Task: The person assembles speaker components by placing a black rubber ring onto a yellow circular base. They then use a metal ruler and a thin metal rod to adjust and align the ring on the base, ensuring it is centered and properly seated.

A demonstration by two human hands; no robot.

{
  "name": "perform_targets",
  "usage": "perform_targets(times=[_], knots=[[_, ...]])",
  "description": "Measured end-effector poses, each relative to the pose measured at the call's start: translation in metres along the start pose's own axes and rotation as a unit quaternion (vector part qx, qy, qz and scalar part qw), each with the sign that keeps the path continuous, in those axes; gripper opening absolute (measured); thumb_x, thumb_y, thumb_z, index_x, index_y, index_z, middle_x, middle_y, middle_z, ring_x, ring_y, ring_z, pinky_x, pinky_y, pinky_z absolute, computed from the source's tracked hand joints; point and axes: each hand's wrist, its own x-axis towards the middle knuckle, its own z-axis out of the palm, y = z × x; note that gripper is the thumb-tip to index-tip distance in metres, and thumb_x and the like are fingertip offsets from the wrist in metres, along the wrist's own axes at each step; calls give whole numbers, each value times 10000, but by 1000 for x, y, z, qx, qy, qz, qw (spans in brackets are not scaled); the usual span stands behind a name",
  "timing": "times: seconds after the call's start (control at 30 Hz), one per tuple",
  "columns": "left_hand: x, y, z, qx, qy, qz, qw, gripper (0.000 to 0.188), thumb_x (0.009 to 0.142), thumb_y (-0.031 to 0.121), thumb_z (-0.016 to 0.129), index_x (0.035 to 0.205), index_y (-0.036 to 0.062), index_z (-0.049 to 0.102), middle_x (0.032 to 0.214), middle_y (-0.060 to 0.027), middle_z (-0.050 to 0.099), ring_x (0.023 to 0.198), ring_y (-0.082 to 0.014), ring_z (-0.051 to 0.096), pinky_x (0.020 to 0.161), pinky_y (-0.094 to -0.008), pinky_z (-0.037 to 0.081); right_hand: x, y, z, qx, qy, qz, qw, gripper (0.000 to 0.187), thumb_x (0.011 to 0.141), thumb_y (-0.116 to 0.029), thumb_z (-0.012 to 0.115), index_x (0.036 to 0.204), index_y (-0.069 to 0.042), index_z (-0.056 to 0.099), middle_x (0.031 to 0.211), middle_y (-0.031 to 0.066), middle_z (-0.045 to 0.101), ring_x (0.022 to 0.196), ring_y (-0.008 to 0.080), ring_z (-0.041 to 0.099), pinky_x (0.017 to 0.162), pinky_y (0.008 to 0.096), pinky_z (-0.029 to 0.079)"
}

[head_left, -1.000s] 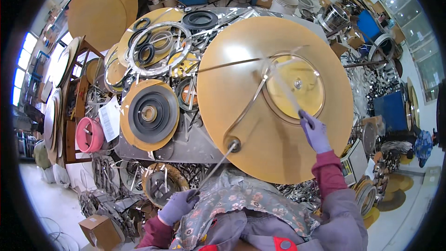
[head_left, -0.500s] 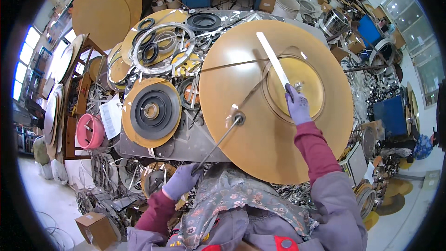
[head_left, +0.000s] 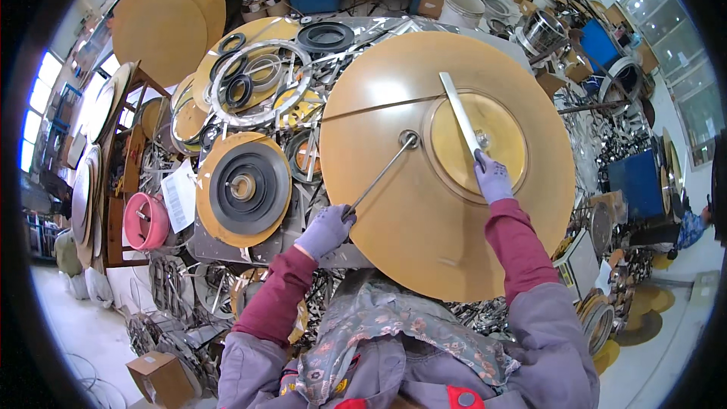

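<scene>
My left hand point(head_left: 326, 232), in a pale purple glove, is closed round the handle end of a thin metal rod with a round, ring-like head point(head_left: 381, 173). The head is over the large tan disc point(head_left: 379, 235), left of its raised yellow centre plate point(head_left: 473, 157); whether it touches cannot be told. My right hand point(head_left: 494, 181), gloved alike, grips the near end of a flat whitish strip point(head_left: 457, 111). The strip slants up and left across the centre plate. A thin dark line crosses the disc behind the rod's head.
Left of the disc, a smaller tan disc bears dark grey rings point(head_left: 250, 188). Metal rings point(head_left: 263, 82) and loose strips crowd the table's back left. A pink bowl point(head_left: 145, 221) and a paper sheet point(head_left: 179, 194) lie farther left. Metal scrap point(head_left: 593, 140) lies beyond the right edge.
My left hand has moved up and right, carrying the rod's head farther up the disc toward the centre plate. My right hand has drawn the strip slightly nearer and to the right.
</scene>
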Motion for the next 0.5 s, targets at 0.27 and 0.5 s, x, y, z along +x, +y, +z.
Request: perform_targets(times=[0.27,0.5], knots=[[15,15,4,-7,-18,-37,999,264,914,239,558,912,-15,628,755,-203,655,792,-372,648,733,-457,493,-4,2,4,-19,3,10,1000,356,902,-267,578,1220,-112,618,993,191,676,904,350,647,831,440,499],[51,11,2,-10,-34,-23,999,285,925,259,561,844,-10,608,601,-140,623,592,-300,648,628,-396,517,-6,2,-6,15,2,25,1000,345,900,-248,579,1206,-94,624,1010,192,672,920,348,647,839,433,499]])
